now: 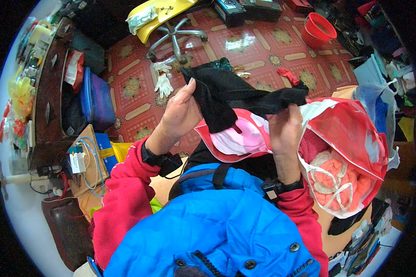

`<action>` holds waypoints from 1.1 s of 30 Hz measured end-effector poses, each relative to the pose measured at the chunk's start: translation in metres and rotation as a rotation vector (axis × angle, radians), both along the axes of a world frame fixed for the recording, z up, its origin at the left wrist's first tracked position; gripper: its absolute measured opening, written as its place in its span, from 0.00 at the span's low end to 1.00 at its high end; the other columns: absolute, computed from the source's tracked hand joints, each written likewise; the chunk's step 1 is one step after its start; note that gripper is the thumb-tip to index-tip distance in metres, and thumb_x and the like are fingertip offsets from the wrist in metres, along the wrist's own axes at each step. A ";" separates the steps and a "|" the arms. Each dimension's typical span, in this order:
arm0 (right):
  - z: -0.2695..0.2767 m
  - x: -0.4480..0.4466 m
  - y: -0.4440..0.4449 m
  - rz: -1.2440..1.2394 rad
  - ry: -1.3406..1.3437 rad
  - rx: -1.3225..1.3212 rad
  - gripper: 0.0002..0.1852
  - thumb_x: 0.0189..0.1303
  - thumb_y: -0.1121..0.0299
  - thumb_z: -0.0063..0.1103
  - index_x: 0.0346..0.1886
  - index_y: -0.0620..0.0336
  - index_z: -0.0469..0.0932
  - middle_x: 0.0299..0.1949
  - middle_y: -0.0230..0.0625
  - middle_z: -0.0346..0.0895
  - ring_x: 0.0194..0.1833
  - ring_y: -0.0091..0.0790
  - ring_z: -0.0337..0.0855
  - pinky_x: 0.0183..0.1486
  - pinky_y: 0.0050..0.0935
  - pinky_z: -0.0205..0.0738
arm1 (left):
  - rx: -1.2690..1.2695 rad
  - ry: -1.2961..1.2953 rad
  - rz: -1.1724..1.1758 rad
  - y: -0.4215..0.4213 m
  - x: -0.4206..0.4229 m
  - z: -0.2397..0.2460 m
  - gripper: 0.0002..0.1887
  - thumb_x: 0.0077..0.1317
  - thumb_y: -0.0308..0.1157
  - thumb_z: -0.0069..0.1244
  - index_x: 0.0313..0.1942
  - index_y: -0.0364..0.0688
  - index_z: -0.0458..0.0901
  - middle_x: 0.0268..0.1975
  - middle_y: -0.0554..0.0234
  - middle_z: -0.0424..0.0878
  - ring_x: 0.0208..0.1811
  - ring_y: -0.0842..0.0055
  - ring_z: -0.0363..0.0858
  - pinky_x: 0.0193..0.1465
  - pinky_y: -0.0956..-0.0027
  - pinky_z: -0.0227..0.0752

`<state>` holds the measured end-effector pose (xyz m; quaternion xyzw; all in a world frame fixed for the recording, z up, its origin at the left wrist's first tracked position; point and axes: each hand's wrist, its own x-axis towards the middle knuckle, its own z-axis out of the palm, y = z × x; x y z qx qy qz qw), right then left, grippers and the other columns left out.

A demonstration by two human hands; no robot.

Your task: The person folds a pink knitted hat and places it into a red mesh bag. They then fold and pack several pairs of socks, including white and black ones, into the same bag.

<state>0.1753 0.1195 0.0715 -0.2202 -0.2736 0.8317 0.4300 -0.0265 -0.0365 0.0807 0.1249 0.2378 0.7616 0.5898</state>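
A piece of black fabric [232,90] is stretched between my two hands, above my lap. My left hand [182,112] grips its left part, thumb up, and a flap hangs down beside the fingers. At the fabric's right end, my right hand [286,126] pinches the cloth; its fingertips are partly hidden. Under the cloth lies an open red bag with pink and white material [242,136]. Right of my right hand stands a red and white bag [350,124] that holds coral and cream knitted or yarn items [336,173].
White gloves [164,85] and a red cloth item [288,76] lie on the patterned floor. Farther off are a yellow swivel chair [166,14] and red buckets [317,31]. A blue plastic bin [97,97] stands at the left by a dark wooden cabinet [50,86].
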 end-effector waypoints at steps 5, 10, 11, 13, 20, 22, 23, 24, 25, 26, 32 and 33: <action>0.003 0.005 0.009 0.075 0.210 0.087 0.16 0.77 0.59 0.45 0.58 0.56 0.76 0.54 0.36 0.81 0.56 0.37 0.81 0.60 0.42 0.74 | 0.251 -0.280 -0.064 -0.011 -0.006 0.003 0.29 0.81 0.49 0.27 0.69 0.36 0.65 0.71 0.48 0.68 0.71 0.56 0.68 0.73 0.50 0.62; 0.015 0.000 0.005 0.127 0.166 0.131 0.20 0.77 0.55 0.46 0.62 0.56 0.74 0.57 0.37 0.80 0.57 0.37 0.80 0.60 0.41 0.74 | 0.118 -0.129 -0.081 -0.013 -0.002 0.007 0.37 0.76 0.60 0.31 0.72 0.40 0.61 0.76 0.42 0.58 0.74 0.48 0.61 0.76 0.43 0.55; 0.019 -0.002 0.004 0.141 0.162 0.133 0.21 0.77 0.54 0.47 0.63 0.56 0.74 0.58 0.38 0.80 0.57 0.37 0.80 0.60 0.41 0.74 | 0.115 -0.152 -0.087 -0.012 -0.001 0.008 0.39 0.75 0.62 0.32 0.72 0.40 0.61 0.76 0.41 0.57 0.74 0.47 0.61 0.76 0.43 0.55; 0.028 -0.004 0.002 0.167 0.205 0.187 0.22 0.77 0.54 0.46 0.64 0.57 0.73 0.60 0.39 0.79 0.59 0.37 0.79 0.60 0.41 0.74 | 0.132 -0.166 -0.105 -0.012 0.005 0.009 0.43 0.72 0.64 0.38 0.72 0.35 0.60 0.74 0.38 0.60 0.74 0.49 0.61 0.76 0.45 0.57; 0.048 -0.004 -0.013 -0.079 -0.061 0.336 0.16 0.76 0.62 0.51 0.57 0.62 0.75 0.52 0.39 0.81 0.52 0.34 0.82 0.54 0.36 0.78 | 0.100 -0.043 -0.136 -0.014 0.008 0.010 0.36 0.61 0.32 0.48 0.70 0.31 0.62 0.76 0.39 0.56 0.78 0.46 0.53 0.79 0.42 0.47; 0.055 0.003 -0.017 -0.073 -0.061 0.483 0.15 0.76 0.63 0.51 0.55 0.65 0.76 0.50 0.39 0.81 0.51 0.33 0.82 0.54 0.35 0.78 | 0.152 -0.117 -0.162 -0.013 0.006 0.011 0.36 0.60 0.31 0.48 0.70 0.31 0.62 0.76 0.39 0.56 0.78 0.45 0.51 0.80 0.42 0.42; 0.060 0.006 -0.018 -0.054 -0.029 0.536 0.15 0.76 0.63 0.51 0.53 0.66 0.76 0.49 0.39 0.81 0.50 0.33 0.82 0.54 0.34 0.77 | 0.163 -0.133 -0.161 -0.013 0.006 0.012 0.36 0.60 0.31 0.48 0.70 0.31 0.62 0.76 0.39 0.56 0.78 0.45 0.51 0.80 0.42 0.42; 0.066 0.009 -0.017 0.028 0.017 0.585 0.14 0.76 0.64 0.50 0.52 0.67 0.75 0.48 0.40 0.81 0.47 0.33 0.82 0.53 0.33 0.77 | 0.163 -0.135 -0.157 -0.012 0.005 0.013 0.36 0.60 0.32 0.48 0.70 0.31 0.62 0.76 0.39 0.56 0.78 0.45 0.51 0.80 0.42 0.43; 0.073 0.010 -0.015 0.274 0.287 0.587 0.13 0.76 0.65 0.50 0.50 0.67 0.76 0.46 0.41 0.80 0.45 0.33 0.83 0.53 0.32 0.77 | 0.165 -0.123 -0.163 -0.012 0.006 0.014 0.36 0.60 0.32 0.48 0.70 0.31 0.62 0.76 0.39 0.56 0.78 0.45 0.50 0.80 0.42 0.43; 0.078 0.010 -0.017 0.336 0.177 0.661 0.12 0.76 0.66 0.49 0.49 0.68 0.76 0.45 0.41 0.80 0.46 0.33 0.82 0.53 0.32 0.76 | 0.184 -0.141 -0.183 -0.011 0.007 0.015 0.36 0.61 0.32 0.48 0.70 0.31 0.62 0.76 0.40 0.57 0.78 0.47 0.53 0.79 0.43 0.45; 0.075 -0.026 -0.027 0.178 -0.510 1.379 0.09 0.64 0.73 0.61 0.45 0.66 0.82 0.57 0.52 0.77 0.53 0.47 0.80 0.58 0.39 0.72 | -0.039 0.095 -0.252 -0.004 0.033 0.013 0.30 0.74 0.45 0.39 0.72 0.42 0.62 0.70 0.56 0.71 0.69 0.63 0.71 0.73 0.54 0.62; 0.069 -0.032 -0.027 0.189 -0.548 1.390 0.10 0.62 0.73 0.62 0.45 0.66 0.82 0.57 0.53 0.77 0.52 0.48 0.81 0.57 0.39 0.72 | -0.064 0.158 -0.274 -0.005 0.038 0.011 0.31 0.77 0.54 0.36 0.71 0.43 0.65 0.67 0.60 0.76 0.66 0.67 0.75 0.72 0.56 0.63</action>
